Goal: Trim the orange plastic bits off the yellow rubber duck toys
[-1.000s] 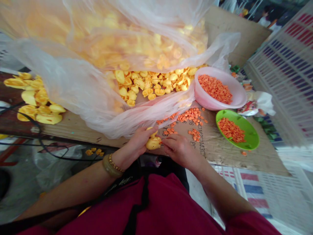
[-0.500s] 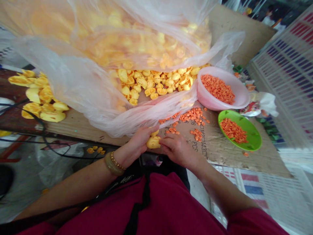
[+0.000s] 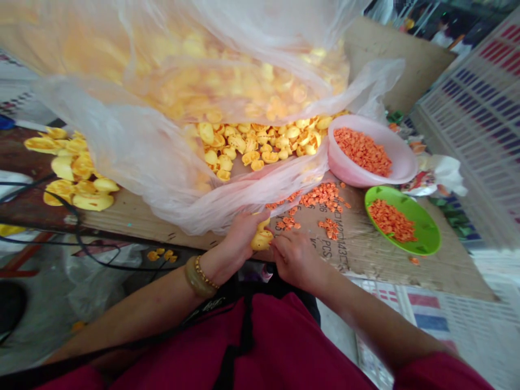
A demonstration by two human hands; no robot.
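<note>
My left hand [image 3: 236, 238], a bracelet and bangle at its wrist, is closed round a small yellow toy duck [image 3: 261, 241] at the near edge of the cardboard. My right hand [image 3: 296, 255] is close against the duck's right side, thumb and fingers pinched together; whatever is between the fingertips is too small to make out. Just beyond the hands, small orange plastic pieces [image 3: 325, 196] lie loose on the cardboard. More of them fill a pink bowl [image 3: 400, 157] and a green dish [image 3: 428, 233] to the right.
A large clear plastic bag [image 3: 134, 162] spills many yellow hollow plastic parts [image 3: 260, 142] across the back. Another pile of yellow parts [image 3: 83, 170] sits at the left, near black cables [image 3: 75, 214]. White plastic crates [image 3: 467, 103] stand at the right.
The view has shifted slightly, so everything sits a little lower. My right fingertips have turned and drawn a little along the duck's right side; my left hand keeps its grip.
</note>
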